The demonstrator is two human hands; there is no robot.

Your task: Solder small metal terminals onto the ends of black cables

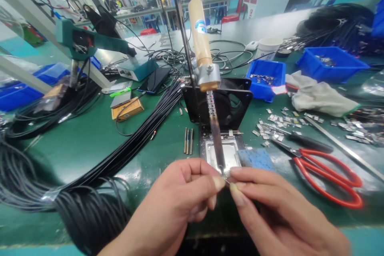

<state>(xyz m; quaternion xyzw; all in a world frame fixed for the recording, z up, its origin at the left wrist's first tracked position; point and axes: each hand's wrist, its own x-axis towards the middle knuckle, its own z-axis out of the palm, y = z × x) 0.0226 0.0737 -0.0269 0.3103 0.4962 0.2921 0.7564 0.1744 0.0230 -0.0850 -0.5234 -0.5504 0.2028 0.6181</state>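
Observation:
My left hand [192, 192] is closed, thumb pressed on the curled forefinger. The thumb and fingertips of my right hand [267, 204] pinch close beside it. A thin, shiny piece [225, 180] shows between the two hands, too small and blurred to name. Just above the fingertips hangs the dark tip of a soldering iron [217, 144], which points downward from its wooden handle and metal clamp. Whether the piece touches the tip I cannot tell. Beneath the tip lies a shallow metal tray [211, 150], with a blue sponge [256, 159] to its right.
Red-handled scissors [330, 172] and scattered small metal connectors [279, 122] lie right. Behind the iron stands a black fan [198, 106]. Bundled black cables [132, 144] stretch across the left. Blue bins [265, 88], a white glove [322, 98] and a phone [154, 80] sit farther back.

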